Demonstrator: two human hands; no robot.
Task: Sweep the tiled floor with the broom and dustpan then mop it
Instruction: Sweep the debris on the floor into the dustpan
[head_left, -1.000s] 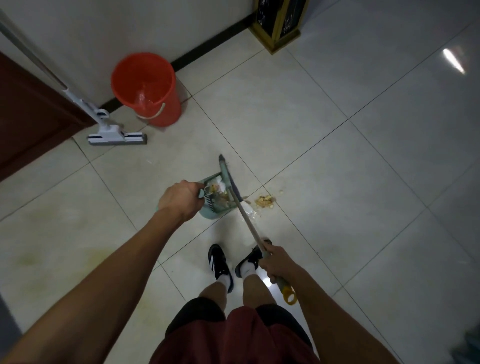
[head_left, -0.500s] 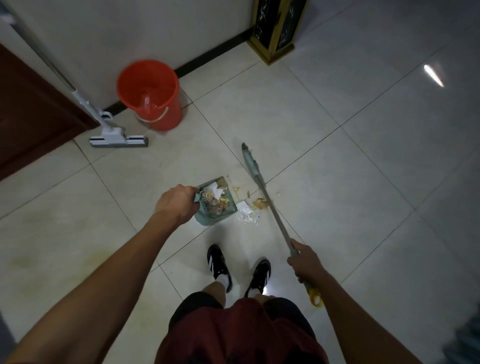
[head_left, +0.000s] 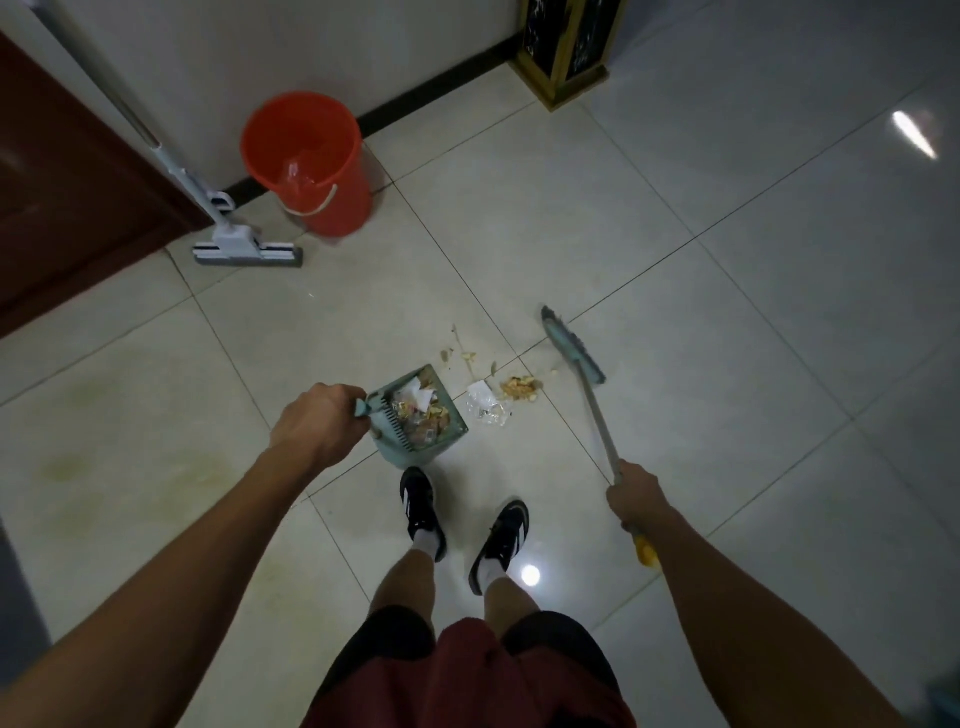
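**Broom out to the right, dustpan on the tiles**

Left hand grips the dustpan by its handle, fingers curled round it. The teal pan sits on the floor just ahead of the left shoe, its mouth turned toward the debris, and it already holds paper scraps and crumbs.

Right hand is wrapped round the broom shaft, with the yellow end of the handle sticking out behind the wrist. The broom head lies to the right of the mess, apart from the pan; whether it touches the tiles I cannot tell.

Between pan and broom lie a crumpled clear wrapper, beside the pan's lip, and a small heap of crumbs, with a few loose bits scattered further out.

By the wall stands an orange bucket. The mop rests beside it, head on the floor, pole leaning against the wall next to a brown door. A gold-framed black stand sits at the far wall.
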